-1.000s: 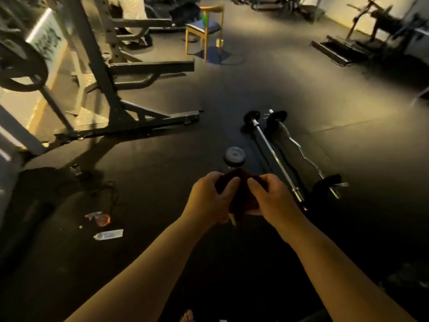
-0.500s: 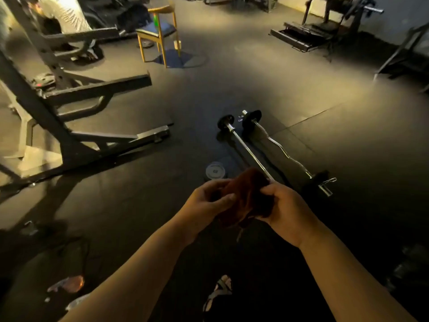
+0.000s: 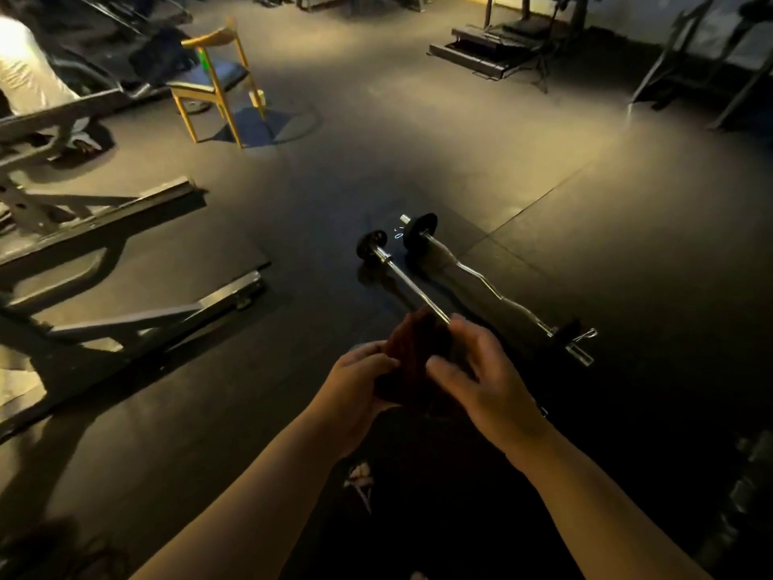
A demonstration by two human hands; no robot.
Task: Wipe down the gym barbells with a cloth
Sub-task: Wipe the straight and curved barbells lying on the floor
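Observation:
A dark red cloth [image 3: 412,353] is bunched between both hands at chest height, above the floor. My left hand [image 3: 355,389] grips its left side and my right hand [image 3: 481,378] holds its right side with curled fingers. Two barbells lie side by side on the dark rubber floor just beyond my hands. The straight chrome barbell [image 3: 401,278] has a small black plate at its far end; my hands and the cloth hide its near end. The curved curl bar [image 3: 481,282] lies to its right, with a black plate at its far end and a clip collar near its near end.
A grey rack base [image 3: 138,320] reaches across the floor at left. A wooden chair [image 3: 217,81] with a dark seat stands at the back left, and a person in white sits beyond it. Machines [image 3: 502,48] stand at the back right. My sandalled foot [image 3: 359,475] shows below my arms.
The view has swung left and moved closer to the barbells. The small round plate on the floor is now hidden behind my hands. Both hands keep hold of the cloth.

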